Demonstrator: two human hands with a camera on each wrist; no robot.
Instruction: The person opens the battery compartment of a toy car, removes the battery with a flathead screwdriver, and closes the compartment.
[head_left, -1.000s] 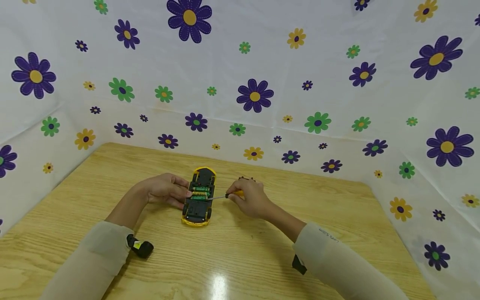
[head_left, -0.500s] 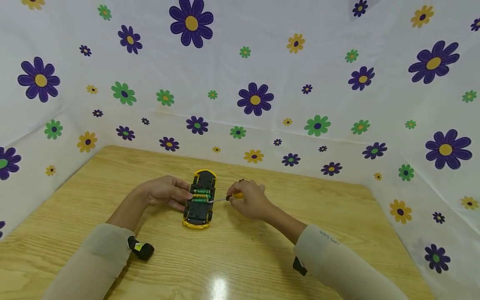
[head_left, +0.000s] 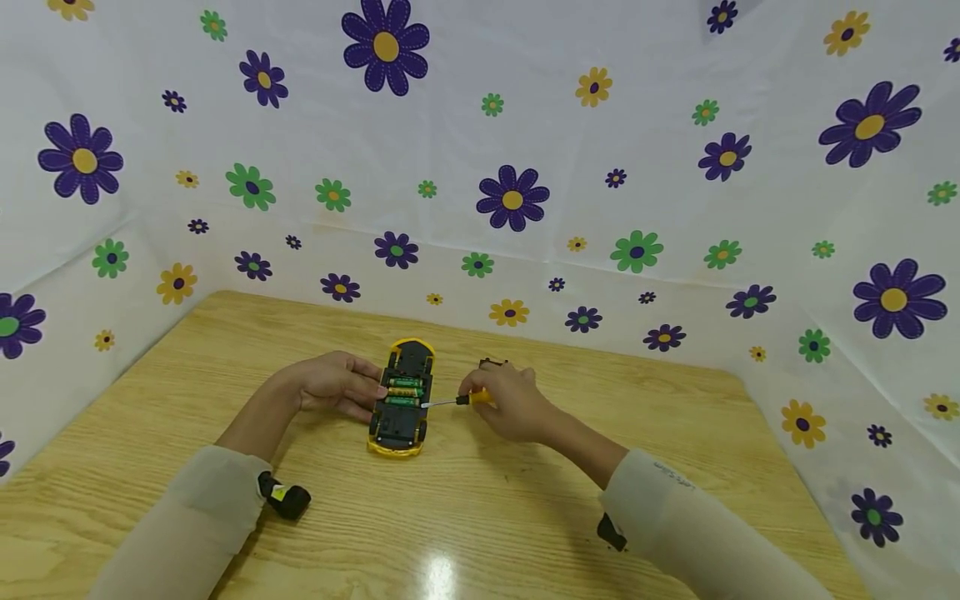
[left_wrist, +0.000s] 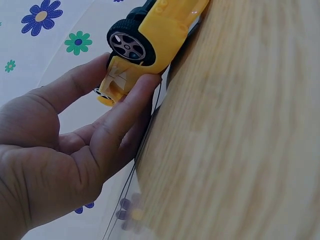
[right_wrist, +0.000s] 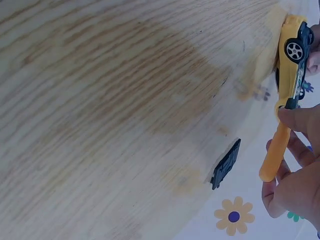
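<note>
A yellow toy car (head_left: 399, 429) is upside down on the table, its black underside facing up. Several green-and-gold batteries (head_left: 403, 392) lie side by side in the open compartment at its middle. My left hand (head_left: 335, 386) grips the car by its left side, thumb on the upper edge and fingers against the yellow body (left_wrist: 172, 35). Between the thumb and fingers of my right hand (head_left: 513, 404) is a screwdriver (right_wrist: 275, 152) with an orange handle. Its metal shaft points left, the tip at the car's right edge near the lowest battery.
A small black battery cover (right_wrist: 226, 164) lies on the wooden table (head_left: 465, 517) beyond my right hand, mostly hidden by it in the head view. A white flower-printed sheet (head_left: 450, 150) stands at the table's back and sides.
My right hand has drawn back slightly to the right with the screwdriver, whose tip has shifted from the lowest battery's end to the car's edge. The left hand still holds the car.
</note>
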